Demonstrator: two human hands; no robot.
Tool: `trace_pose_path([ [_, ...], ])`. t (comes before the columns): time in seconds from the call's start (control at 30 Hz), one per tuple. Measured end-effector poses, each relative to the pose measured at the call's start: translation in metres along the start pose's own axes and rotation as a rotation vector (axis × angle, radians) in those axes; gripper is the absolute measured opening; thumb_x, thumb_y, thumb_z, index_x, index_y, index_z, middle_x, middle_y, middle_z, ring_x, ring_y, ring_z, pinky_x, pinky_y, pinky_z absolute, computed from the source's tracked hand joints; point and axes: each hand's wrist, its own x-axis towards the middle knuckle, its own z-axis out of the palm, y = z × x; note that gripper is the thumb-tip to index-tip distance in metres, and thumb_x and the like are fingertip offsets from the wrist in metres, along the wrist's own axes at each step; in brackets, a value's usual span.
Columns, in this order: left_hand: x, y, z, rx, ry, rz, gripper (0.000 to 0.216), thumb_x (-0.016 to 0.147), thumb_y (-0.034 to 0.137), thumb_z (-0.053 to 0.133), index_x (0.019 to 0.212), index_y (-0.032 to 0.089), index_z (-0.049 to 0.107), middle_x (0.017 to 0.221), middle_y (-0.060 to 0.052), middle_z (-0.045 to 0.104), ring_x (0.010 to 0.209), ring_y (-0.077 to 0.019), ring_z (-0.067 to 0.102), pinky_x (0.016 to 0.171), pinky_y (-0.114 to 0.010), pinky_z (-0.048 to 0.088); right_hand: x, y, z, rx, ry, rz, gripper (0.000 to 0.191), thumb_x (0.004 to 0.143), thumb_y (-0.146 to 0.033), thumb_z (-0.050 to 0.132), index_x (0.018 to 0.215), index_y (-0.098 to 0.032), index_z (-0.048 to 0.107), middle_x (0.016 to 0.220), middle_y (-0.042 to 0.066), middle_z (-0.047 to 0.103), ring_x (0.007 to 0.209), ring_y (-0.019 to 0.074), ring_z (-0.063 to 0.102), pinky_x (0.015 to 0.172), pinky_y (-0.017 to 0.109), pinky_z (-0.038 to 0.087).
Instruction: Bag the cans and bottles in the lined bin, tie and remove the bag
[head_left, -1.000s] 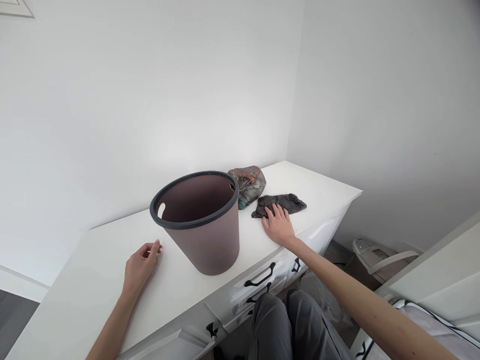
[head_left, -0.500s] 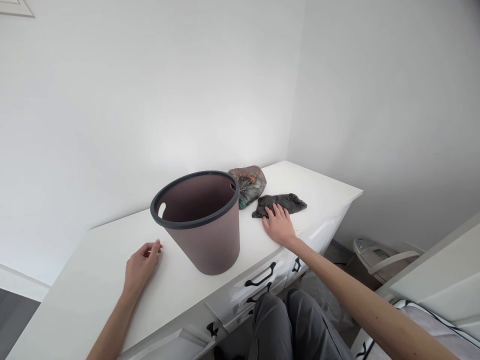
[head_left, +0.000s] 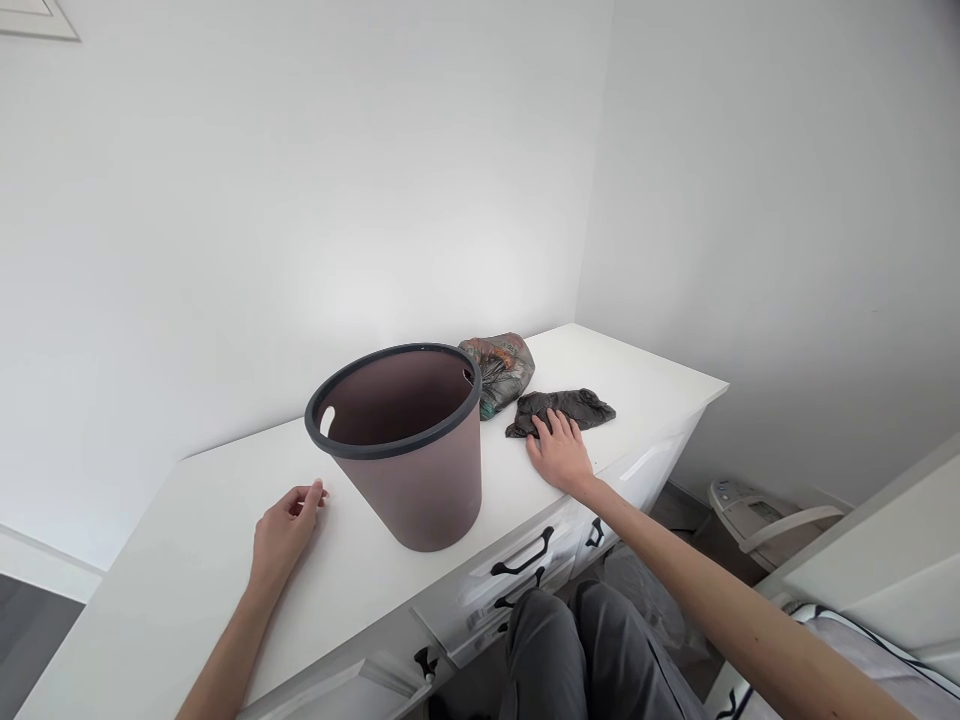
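A brown plastic bin (head_left: 405, 455) with a dark rim stands upright on the white cabinet top (head_left: 187, 560). My right hand (head_left: 559, 452) lies flat with fingers spread, its fingertips on a crumpled dark grey bag (head_left: 574, 406) to the right of the bin. My left hand (head_left: 283, 530) rests on the cabinet top left of the bin, fingers loosely curled, holding nothing and not touching the bin. A crumpled patterned bag (head_left: 501, 368) lies behind the bin, near the wall.
The cabinet has drawers with black handles (head_left: 521, 556) along its front. My knees in grey trousers (head_left: 585, 650) are below the front edge. A white device (head_left: 754, 512) sits on the floor at the right. White walls meet in a corner behind.
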Motion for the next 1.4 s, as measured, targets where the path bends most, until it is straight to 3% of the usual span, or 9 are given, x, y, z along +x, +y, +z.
trace_pose_path([
  [0.5,0.002,-0.001,0.001,0.005,0.015,0.013,0.053,0.088,0.071,0.047,0.089,0.024,0.071,0.082,-0.003,0.073,0.075,-0.0219,0.062,0.073,-0.032,0.043,-0.006,0.000,0.001,-0.009,0.007,-0.011,0.058,0.105,-0.037,0.035,0.154,-0.011,0.050,0.165,0.018,0.040,0.155,0.0321,0.031,0.126,0.049,0.017],
  [1.4,-0.016,0.003,-0.007,0.002,0.023,0.069,0.054,0.086,0.071,0.045,0.086,0.023,0.071,0.084,-0.006,0.076,0.073,-0.0240,0.064,0.072,-0.033,0.046,-0.075,-0.022,-0.033,0.019,0.008,-0.129,0.052,0.105,-0.031,0.038,0.150,-0.014,0.057,0.159,0.015,0.050,0.150,0.0306,0.042,0.125,0.048,0.029],
])
